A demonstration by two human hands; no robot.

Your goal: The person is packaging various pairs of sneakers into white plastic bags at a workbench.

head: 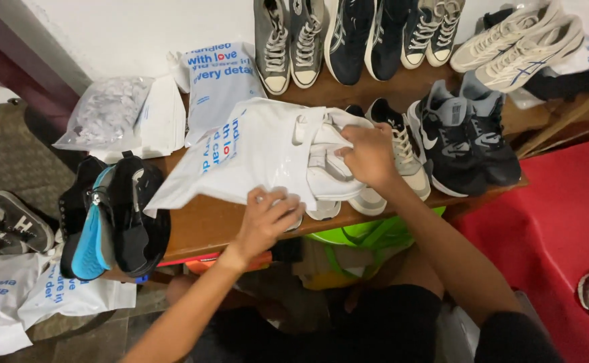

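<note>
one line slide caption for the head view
Left hand holds a white plastic bag while right hand grips white sneakers at its mouth.

The soft plastic bag (240,154) is white with blue letters. The leather shoes (331,178) in it are white. The wooden table (203,225) is brown.

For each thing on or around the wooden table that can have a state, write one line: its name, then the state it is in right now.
White plastic bag: mouth open, lying on the table, pinned by the left hand.
White sneakers: partly inside the bag, gripped by the right hand.
Grey high-tops: laced, unbagged.
Printed bag: flat, looks filled.
Clear bag: filled.
</note>
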